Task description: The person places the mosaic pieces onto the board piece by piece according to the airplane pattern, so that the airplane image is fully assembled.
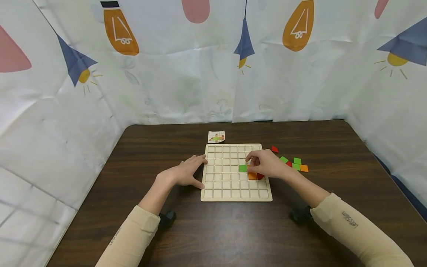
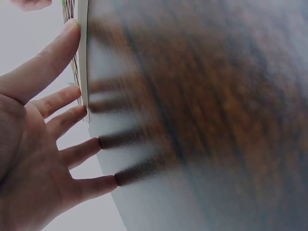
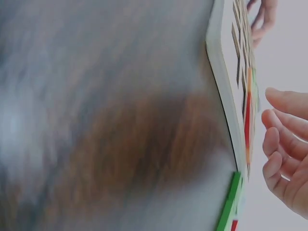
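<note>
A pale wooden grid board (image 1: 227, 185) lies on the dark table. My left hand (image 1: 186, 172) is at its left side, fingers spread; thumb and some fingertips touch the edge. Over the board's right part is my right hand (image 1: 267, 163), fingers bent, thumb and index slightly apart in the right wrist view with no tile visible between them. Beneath and beside it on the grid are a green square tile (image 1: 242, 168), an orange tile (image 1: 252, 176) and a red tile (image 1: 260, 176). The hand partly covers this group.
Behind the board lies a small card (image 1: 216, 137) printed with a coloured grid pattern. Right of the board are loose tiles: a red one (image 1: 274, 149), green ones (image 1: 297, 161) and an orange one (image 1: 304, 168). A patterned white curtain (image 1: 186, 85) hangs beyond the table.
</note>
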{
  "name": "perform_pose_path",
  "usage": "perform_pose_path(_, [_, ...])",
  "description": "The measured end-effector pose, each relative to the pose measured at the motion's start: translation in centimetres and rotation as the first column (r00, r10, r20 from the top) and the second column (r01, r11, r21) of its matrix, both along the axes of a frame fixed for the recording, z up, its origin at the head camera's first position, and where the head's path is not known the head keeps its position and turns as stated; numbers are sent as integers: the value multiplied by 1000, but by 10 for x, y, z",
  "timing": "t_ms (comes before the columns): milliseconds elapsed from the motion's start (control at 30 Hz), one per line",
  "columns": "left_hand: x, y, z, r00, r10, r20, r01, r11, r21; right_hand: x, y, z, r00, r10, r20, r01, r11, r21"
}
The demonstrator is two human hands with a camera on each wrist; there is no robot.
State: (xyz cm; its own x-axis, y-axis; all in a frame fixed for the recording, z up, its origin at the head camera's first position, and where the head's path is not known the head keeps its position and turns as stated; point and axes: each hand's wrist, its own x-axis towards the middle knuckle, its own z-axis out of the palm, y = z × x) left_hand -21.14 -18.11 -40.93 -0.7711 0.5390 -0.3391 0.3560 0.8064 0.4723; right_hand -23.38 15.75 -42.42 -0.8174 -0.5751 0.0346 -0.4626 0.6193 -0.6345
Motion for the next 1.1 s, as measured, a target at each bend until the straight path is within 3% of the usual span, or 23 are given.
perform_pose_path(433, [1, -2, -1, 1000, 9, -8, -9, 1000, 0, -1, 36, 10, 996, -80, -42, 79, 997, -14])
perform_pose_path(833, [1, -2, 0, 1000, 3, -16, -3, 1000, 12, -8, 73, 0, 989, -148, 13, 148, 989, -12])
perform_pose_path(1100, [1, -1, 0, 1000, 7, -8, -7, 1000, 3, -9, 79, -4, 989, -149, 16, 150, 989, -5])
